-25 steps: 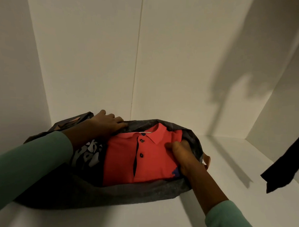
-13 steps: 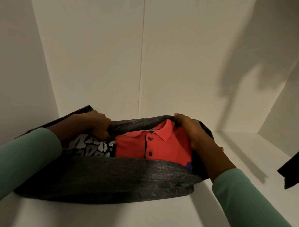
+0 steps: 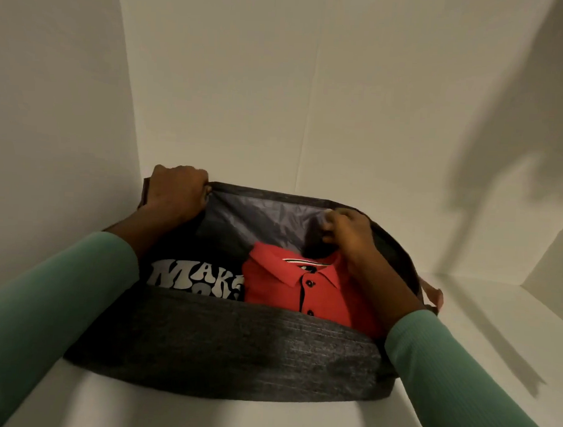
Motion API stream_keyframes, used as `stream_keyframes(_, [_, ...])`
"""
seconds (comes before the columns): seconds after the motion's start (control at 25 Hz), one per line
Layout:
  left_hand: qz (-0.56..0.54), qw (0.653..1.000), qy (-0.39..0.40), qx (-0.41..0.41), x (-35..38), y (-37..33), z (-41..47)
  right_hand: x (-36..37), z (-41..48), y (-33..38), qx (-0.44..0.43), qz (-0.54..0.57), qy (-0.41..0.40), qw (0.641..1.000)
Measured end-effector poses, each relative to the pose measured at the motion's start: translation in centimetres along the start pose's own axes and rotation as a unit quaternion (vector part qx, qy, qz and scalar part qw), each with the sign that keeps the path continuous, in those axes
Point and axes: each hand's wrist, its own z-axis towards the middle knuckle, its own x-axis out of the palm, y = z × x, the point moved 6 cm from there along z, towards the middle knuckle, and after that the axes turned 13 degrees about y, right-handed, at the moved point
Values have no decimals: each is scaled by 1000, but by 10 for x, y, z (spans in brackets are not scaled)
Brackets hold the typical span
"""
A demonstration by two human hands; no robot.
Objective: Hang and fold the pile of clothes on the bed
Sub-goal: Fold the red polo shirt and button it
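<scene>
Fabric goods on view: one grey woven-fabric storage bin (image 3: pixel 251 351), soft-sided, is sitting on a white shelf (image 3: pixel 495 319) in a white-walled alcove. A smooth grey inner liner (image 3: pixel 257 218) is showing on the bin's far wall. One tan loop handle (image 3: pixel 433 295) is sticking out at the bin's right end.

Contents: two garments, lying flat side by side in the bin.
- One red folded polo shirt (image 3: pixel 280 290) with dark buttons is lying in the right half. Its collar is pointing toward the far wall, and the bin's near wall is hiding its lower part.
- One black folded T-shirt with white lettering (image 3: pixel 193 279) is lying in the left half, touching the polo's left edge. The letters "MAKE" are showing, and the lines below are partly hidden.

Hands: two, each coming out of one of two mint-green long sleeves (image 3: pixel 43 316).
- The left hand (image 3: pixel 174 189) is clenching around the far rim at the bin's back left corner, knuckles up, beyond the T-shirt and well apart from the polo.
- The right hand (image 3: pixel 347 232) is gripping the far rim with curled fingers, just above the polo's collar. Its forearm is crossing over the polo's right side; whether it is touching the cloth cannot be told.
</scene>
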Motion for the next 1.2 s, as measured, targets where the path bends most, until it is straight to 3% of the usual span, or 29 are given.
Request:
stream_keyframes(0.12, [74,997,-22,20,-5,-16,-9,59,-27,27,-90,-211,182,956])
stream_keyframes(0.28, [97,988,30,119,-28,-40,-45,120,-89,47,-72,-269,451,848])
stream_keyframes(0.4, [6,979,84,188,-52,-51,-81,141,-118,41,-72,-446,506,735])
stream_keyframes(0.44, [-33,973,103,202,-59,-49,-94,146,-123,43,-98,-476,502,715])
stream_keyframes(0.6, [-116,967,64,219,-78,-37,-126,129,-116,80,-219,-482,355,770])
stream_keyframes(0.76, [-149,971,-29,187,-87,-24,-174,116,-141,89,-290,-473,267,788])
stream_keyframes(0.92, [-223,960,-112,126,-103,-15,-252,100,-194,95,-421,-418,134,794])
stream_keyframes(1.0, [-267,952,-124,87,-108,-15,-301,93,-230,95,-448,-349,139,811])
stream_keyframes(1.2, [-277,947,-161,-21,-120,-29,-459,99,-347,65,-423,-170,264,850])
